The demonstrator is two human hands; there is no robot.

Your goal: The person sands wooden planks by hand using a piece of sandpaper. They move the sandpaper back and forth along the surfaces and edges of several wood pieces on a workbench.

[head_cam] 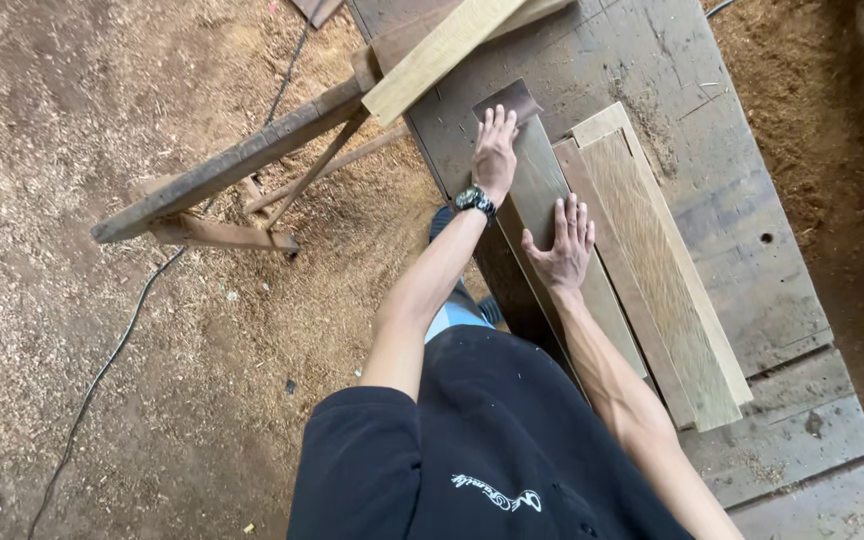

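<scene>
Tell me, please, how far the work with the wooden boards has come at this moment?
Already done: two lighter boards lie side by side on the workbench. In hand: both palms press flat on the darker board, left hand near its far end, right hand at its middle. Left: that board overhangs the bench edge, unaligned with the others.

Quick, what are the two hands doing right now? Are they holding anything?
Left hand: open, fingers flat, pressing on the dark plank.
Right hand: open, fingers spread, resting flat on the same plank; it grips nothing.
</scene>
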